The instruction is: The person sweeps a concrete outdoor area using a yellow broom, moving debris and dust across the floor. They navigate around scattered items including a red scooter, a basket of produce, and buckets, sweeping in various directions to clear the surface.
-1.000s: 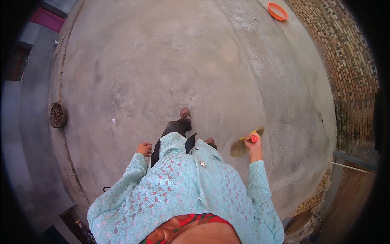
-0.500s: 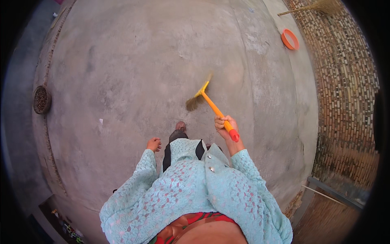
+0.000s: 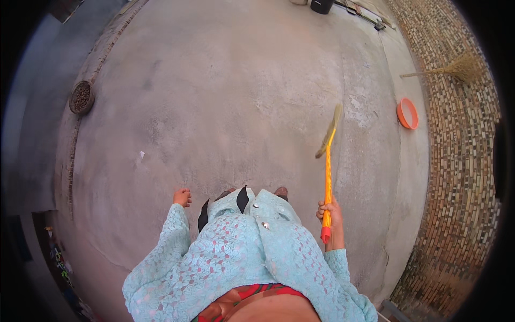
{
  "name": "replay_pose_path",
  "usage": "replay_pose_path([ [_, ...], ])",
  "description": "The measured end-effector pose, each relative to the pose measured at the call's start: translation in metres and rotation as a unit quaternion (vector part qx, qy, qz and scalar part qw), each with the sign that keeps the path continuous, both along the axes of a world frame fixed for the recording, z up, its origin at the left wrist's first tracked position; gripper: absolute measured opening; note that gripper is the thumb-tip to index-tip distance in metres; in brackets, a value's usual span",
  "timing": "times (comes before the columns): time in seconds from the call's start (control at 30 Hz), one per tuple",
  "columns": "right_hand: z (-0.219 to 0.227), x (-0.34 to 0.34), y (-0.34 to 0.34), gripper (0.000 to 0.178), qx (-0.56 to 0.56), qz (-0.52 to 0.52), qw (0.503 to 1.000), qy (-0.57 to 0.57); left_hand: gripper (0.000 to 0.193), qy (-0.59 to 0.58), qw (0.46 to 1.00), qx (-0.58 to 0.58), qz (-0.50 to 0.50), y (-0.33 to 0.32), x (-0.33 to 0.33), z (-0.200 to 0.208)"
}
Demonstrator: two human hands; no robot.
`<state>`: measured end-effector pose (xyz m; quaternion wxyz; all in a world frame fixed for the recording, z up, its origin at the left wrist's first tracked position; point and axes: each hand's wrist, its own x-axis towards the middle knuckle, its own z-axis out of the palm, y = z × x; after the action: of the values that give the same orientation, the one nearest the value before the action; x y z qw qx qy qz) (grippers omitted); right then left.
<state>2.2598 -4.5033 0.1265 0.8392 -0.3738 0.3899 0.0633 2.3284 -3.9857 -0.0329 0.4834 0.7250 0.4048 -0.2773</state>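
Note:
My right hand (image 3: 335,212) is wrapped around the lower part of a broom's orange-yellow handle (image 3: 328,180), near its red end cap. Ahead of that hand, the broom's bristle head (image 3: 337,119) points away from me, slightly blurred, over the concrete. Whether the bristles touch the ground I cannot tell. On the other side my left hand (image 3: 183,197) hangs beside my body, its fingers loosely curled with nothing visible in them. Pale blue lace sleeves cover both arms. The tips of both shoes show below my top.
Grey concrete floor (image 3: 214,107) spreads ahead, with a small white scrap (image 3: 141,154) on it. An orange basin (image 3: 408,113) and a straw broom (image 3: 461,68) are by the brick wall (image 3: 456,139) at right. A round basket (image 3: 82,97) sits at left; a black bucket (image 3: 322,5) stands far ahead.
My right hand has carried the broom to the right, and its handle now points more straight ahead. My left hand has swung outward. The view has shifted, bringing a black bucket in at the top.

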Motion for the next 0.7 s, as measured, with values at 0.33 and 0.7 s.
replay_pose_path([
  [0.33,-0.116,0.097,-0.091,0.018,0.222,0.065,0.967,0.108,0.024,0.087,0.996,0.0,0.019,-0.088,-0.062,0.025],
  [0.7,-0.075,0.289,-0.018,0.02,0.316,0.132,0.937,-0.071,0.024,0.096,0.992,-0.071,0.051,-0.109,0.02,-0.027],
])
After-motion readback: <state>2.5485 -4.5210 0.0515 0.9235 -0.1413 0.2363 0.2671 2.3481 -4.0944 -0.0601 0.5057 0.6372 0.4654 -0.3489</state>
